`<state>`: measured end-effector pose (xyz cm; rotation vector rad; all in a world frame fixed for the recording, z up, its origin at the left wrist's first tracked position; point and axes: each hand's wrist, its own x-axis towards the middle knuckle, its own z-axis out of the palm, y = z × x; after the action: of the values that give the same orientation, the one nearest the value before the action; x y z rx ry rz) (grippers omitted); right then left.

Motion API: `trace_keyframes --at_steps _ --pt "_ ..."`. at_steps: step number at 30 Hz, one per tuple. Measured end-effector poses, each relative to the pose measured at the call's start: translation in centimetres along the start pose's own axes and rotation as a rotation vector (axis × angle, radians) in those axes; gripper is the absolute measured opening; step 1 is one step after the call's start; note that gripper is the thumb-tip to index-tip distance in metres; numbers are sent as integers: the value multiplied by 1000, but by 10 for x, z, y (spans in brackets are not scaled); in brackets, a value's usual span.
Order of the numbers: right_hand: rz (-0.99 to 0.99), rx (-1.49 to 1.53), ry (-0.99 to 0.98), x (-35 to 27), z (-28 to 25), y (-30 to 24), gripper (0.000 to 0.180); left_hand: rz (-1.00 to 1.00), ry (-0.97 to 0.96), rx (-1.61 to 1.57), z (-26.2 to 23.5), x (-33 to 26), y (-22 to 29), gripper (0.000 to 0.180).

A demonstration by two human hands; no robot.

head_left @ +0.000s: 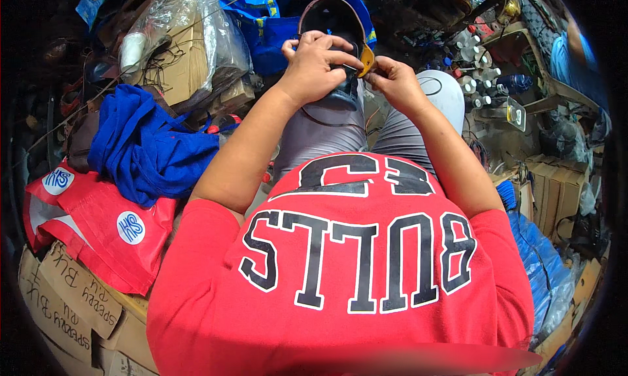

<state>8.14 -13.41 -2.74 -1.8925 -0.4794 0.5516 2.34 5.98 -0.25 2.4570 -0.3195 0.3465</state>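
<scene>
A dark shoe-like piece with a raised brown rim rests across my grey-clad thighs. My left hand lies over it, fingers bent and holding it, with the forefinger reaching to a yellow-tan piece at its right edge. At that same edge my right hand is closed, its thumb and forefinger pinching the yellow-tan piece. Anything finer between those fingertips is too small to make out. The inside of the dark piece is partly hidden behind my left hand.
A blue bag stands beyond my hands. To the left lie cardboard under clear plastic, a blue cloth and a red bag. Several small bottles crowd the right, with cardboard boxes and blue plastic sheeting nearer.
</scene>
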Motion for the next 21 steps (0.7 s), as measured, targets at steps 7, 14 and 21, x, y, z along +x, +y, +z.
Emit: trace_keyframes --at_steps 7,14,21 --pt "-88 203 25 12 7 20 11 21 10 299 -1 10 4 20" --pt "-260 -33 156 -2 3 3 61 140 50 373 1 11 10 8" --pt "-276 -521 151 -2 -16 -29 50 396 35 595 -12 23 30 3"
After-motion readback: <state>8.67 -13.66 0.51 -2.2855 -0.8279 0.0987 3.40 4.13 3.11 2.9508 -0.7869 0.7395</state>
